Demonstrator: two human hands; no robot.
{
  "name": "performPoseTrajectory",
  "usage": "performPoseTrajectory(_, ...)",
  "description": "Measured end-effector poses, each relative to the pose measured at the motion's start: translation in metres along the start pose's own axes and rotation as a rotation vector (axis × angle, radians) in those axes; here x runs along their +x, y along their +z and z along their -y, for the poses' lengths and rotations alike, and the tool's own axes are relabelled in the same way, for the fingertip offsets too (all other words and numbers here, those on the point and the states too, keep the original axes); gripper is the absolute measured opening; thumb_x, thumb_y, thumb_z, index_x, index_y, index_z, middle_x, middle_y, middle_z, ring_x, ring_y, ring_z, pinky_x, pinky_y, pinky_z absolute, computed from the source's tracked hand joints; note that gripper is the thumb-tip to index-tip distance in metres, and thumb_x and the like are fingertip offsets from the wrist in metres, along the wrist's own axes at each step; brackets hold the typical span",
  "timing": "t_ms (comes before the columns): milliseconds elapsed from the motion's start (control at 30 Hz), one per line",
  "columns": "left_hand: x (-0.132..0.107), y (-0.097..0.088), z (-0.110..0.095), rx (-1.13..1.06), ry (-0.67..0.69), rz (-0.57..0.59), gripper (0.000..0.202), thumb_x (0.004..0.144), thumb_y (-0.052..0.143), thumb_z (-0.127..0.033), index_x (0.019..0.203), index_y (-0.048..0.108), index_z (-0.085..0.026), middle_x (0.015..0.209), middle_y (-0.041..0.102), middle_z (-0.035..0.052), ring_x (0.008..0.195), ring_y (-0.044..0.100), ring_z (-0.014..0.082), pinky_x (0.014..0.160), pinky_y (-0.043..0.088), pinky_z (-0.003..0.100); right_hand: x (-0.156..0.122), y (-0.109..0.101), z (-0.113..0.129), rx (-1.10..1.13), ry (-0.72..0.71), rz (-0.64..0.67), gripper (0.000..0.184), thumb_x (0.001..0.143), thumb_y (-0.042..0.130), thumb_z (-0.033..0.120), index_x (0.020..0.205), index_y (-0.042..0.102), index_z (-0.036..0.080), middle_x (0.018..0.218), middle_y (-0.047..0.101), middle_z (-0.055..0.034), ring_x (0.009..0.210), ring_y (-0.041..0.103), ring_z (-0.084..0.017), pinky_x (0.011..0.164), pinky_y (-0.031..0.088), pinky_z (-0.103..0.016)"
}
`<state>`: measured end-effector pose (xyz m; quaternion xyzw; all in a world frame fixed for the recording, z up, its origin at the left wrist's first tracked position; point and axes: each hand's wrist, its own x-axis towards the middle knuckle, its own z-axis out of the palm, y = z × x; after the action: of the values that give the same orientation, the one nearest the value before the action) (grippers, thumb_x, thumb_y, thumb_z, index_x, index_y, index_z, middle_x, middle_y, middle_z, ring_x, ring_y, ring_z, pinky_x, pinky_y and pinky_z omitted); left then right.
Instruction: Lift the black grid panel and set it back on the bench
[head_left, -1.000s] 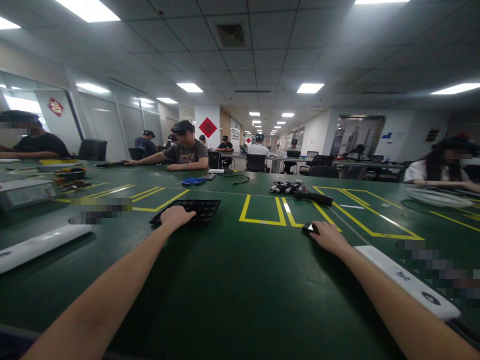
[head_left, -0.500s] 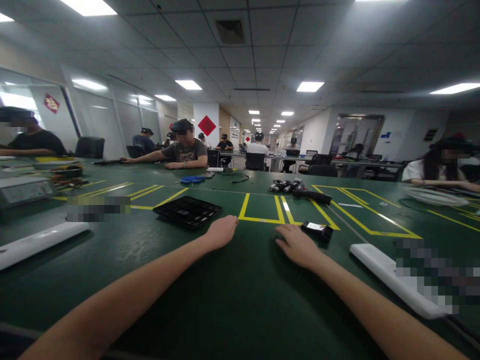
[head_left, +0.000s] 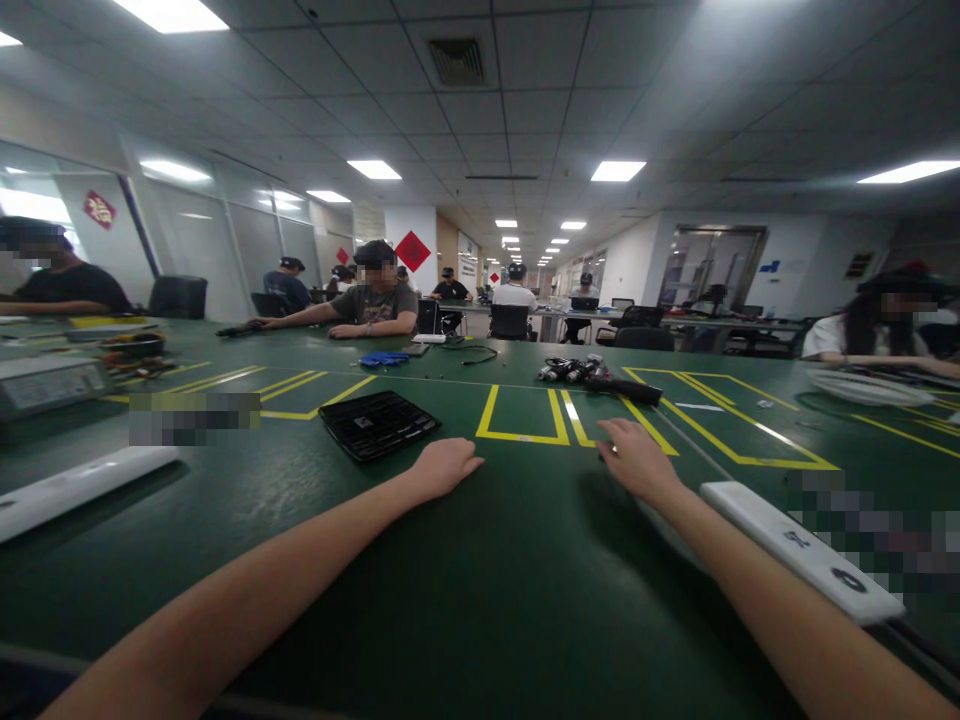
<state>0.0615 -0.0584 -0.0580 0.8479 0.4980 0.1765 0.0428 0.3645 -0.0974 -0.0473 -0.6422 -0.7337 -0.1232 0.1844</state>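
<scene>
My left hand (head_left: 448,466) rests low over the green table (head_left: 465,600), its fingers curled in and the thumb sticking out, with no object showing in it. Just beyond and left of it lies a black square plastic panel (head_left: 379,422) with a ribbed face; hand and panel look slightly apart. My right hand (head_left: 637,458) is closed down over a small black part with a white label, now almost wholly hidden. Only a bright glint and a dark edge show under its fingertips. A shadow falls on the table beneath this hand.
Yellow tape outlines (head_left: 525,438) mark the table. Farther back lie a bundle of black-and-silver parts (head_left: 574,371), a black cylinder (head_left: 626,390) and a blue item (head_left: 384,359). White power strips (head_left: 802,550) flank my arms. Co-workers (head_left: 382,295) sit around the table.
My right hand has moved right and closed over the small black part, which was in plain view beside it. The black panel has turned slightly. My left hand has barely moved.
</scene>
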Motion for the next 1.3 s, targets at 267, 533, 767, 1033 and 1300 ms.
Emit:
performPoseTrajectory(267, 0.021, -0.057, 0.06, -0.489, -0.621, -0.464, 0.023, 0.08, 0.047, -0.034, 0.072, 0.054, -0.013, 0.058, 0.057, 0.0038, 0.055, 0.057, 0.0133, 0.051, 0.044, 0.023, -0.001, 0.024, -0.049, -0.09, 0.274, 0.192, 0.047, 0.088, 0.026, 0.041, 0.106, 0.058, 0.012, 0.109, 0.058, -0.0177, 0.099, 0.055, -0.029, 0.082, 0.04, -0.041)
performPoseTrajectory(533, -0.009, -0.084, 0.154, 0.261, -0.675, -0.023, 0.035, 0.062, 0.058, -0.046, 0.077, 0.067, -0.015, 0.095, 0.067, 0.0159, 0.096, 0.058, 0.0308, 0.078, 0.044, 0.032, 0.002, 0.029, -0.043, -0.086, 0.221, 0.213, 0.046, 0.088, 0.025, 0.038, 0.102, 0.058, 0.009, 0.107, 0.059, -0.0186, 0.1, 0.055, -0.03, 0.085, 0.039, -0.041)
performPoseTrajectory(767, -0.007, -0.085, 0.143, 0.362, -0.629, 0.153, 0.035, 0.066, 0.056, -0.043, 0.077, 0.068, -0.012, 0.097, 0.066, 0.0188, 0.09, 0.06, 0.0307, 0.071, 0.045, 0.031, 0.003, 0.031, -0.039, -0.019, 0.212, 0.215, 0.04, 0.081, 0.044, 0.036, 0.11, 0.055, 0.01, 0.111, 0.058, -0.0163, 0.102, 0.054, -0.03, 0.085, 0.04, -0.039)
performPoseTrajectory(1033, 0.005, -0.06, 0.065, 0.012, -0.471, -0.011, 0.032, 0.07, 0.054, -0.045, 0.075, 0.065, -0.015, 0.08, 0.067, 0.0096, 0.079, 0.062, 0.0235, 0.066, 0.044, 0.027, -0.007, 0.003, 0.023, 0.528, 0.101, 0.218, 0.042, 0.076, 0.054, 0.026, 0.116, 0.053, 0.014, 0.116, 0.058, -0.0111, 0.106, 0.053, -0.023, 0.091, 0.04, -0.035)
performPoseTrajectory(1300, -0.007, -0.001, -0.059, -0.805, -0.019, -0.037, 0.038, 0.071, 0.058, -0.044, 0.095, 0.054, -0.014, 0.091, 0.061, 0.0072, 0.079, 0.056, 0.0166, 0.068, 0.044, 0.027, -0.029, 0.016, 0.047, 1.187, -0.087, 0.263, 0.048, 0.073, 0.061, 0.032, 0.117, 0.051, 0.017, 0.119, 0.056, -0.0089, 0.109, 0.052, -0.023, 0.096, 0.038, -0.041)
